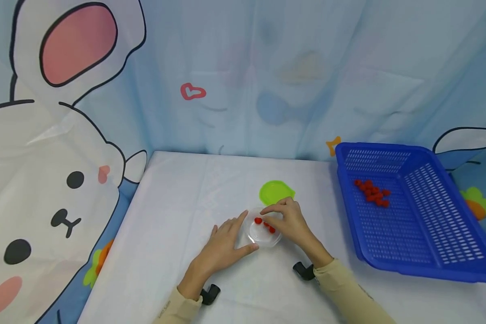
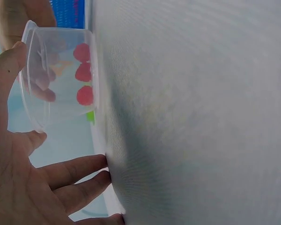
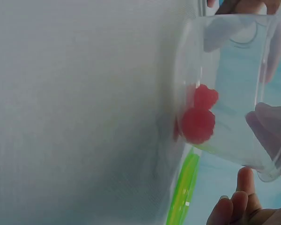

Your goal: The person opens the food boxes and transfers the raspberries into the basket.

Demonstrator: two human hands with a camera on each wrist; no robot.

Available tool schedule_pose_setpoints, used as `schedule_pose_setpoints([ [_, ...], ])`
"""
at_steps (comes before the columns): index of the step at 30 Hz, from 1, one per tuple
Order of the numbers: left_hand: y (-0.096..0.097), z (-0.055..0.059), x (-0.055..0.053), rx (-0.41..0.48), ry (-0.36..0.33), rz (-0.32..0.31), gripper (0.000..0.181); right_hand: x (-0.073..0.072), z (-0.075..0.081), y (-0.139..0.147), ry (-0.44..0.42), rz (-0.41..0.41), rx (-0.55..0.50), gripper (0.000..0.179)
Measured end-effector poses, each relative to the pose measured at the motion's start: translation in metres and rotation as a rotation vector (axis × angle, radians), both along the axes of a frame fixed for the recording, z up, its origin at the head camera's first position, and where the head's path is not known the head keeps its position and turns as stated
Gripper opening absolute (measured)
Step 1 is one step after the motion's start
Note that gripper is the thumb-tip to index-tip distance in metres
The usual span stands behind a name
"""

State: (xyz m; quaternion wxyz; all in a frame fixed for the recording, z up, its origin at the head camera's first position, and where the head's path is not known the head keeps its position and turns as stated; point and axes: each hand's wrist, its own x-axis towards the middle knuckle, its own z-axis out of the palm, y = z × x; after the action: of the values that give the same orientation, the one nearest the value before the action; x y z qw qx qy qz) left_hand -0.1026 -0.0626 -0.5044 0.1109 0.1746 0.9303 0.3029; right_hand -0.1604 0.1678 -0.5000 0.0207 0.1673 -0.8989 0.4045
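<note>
A clear plastic cup (image 1: 264, 238) stands upright on the white-covered table with a few red raspberry-like pieces (image 2: 85, 72) on its bottom. My left hand (image 1: 220, 249) holds the cup from the left, thumb and index finger at opposite sides of its rim; its other fingers (image 2: 79, 166) reach down to the cloth. My right hand (image 1: 289, 221) is over the cup from the right. Its thumb (image 3: 267, 133) and index finger dip inside, apart, above the red pieces, with nothing visible between them. Behind the cup lies a bright green lid (image 1: 274, 192) with a small tab.
At the right, a blue perforated basket (image 1: 413, 263) holds a cluster of similar red pieces (image 1: 373, 194) near its left side. A black wrist mount (image 1: 303, 271) sits by the right sleeve, another (image 1: 210, 294) by the left. A printed curtain (image 1: 243, 81) hangs behind the table.
</note>
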Motion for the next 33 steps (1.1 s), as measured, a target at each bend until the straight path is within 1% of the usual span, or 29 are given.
schedule_pose_setpoints([
  [3, 0.000, 0.000, 0.000, -0.008, 0.003, -0.003, 0.095, -0.001, -0.002, -0.004, 0.012, 0.007, 0.049, 0.015],
  [5, 0.000, 0.000, -0.001, -0.010, 0.005, -0.005, 0.095, -0.002, -0.002, -0.006, 0.021, 0.014, 0.105, 0.014],
  [7, 0.000, 0.000, -0.001, -0.010, 0.011, -0.006, 0.095, -0.002, -0.001, -0.009, 0.020, 0.023, 0.169, 0.013],
  [11, 0.000, 0.000, -0.001, -0.003, 0.021, -0.006, 0.094, -0.004, 0.004, -0.015, -0.009, 0.040, 0.305, 0.013],
  [16, 0.000, 0.000, -0.001, 0.014, 0.016, -0.008, 0.095, -0.005, 0.007, -0.020, 0.010, 0.052, 0.411, 0.015],
  [22, -0.001, 0.000, 0.000, 0.005, 0.007, -0.004, 0.095, -0.007, 0.007, -0.022, 0.021, 0.071, 0.455, 0.014],
  [33, 0.001, 0.002, 0.000, 0.015, 0.027, -0.009, 0.094, -0.009, 0.007, -0.021, 0.060, 0.109, 0.477, 0.013],
])
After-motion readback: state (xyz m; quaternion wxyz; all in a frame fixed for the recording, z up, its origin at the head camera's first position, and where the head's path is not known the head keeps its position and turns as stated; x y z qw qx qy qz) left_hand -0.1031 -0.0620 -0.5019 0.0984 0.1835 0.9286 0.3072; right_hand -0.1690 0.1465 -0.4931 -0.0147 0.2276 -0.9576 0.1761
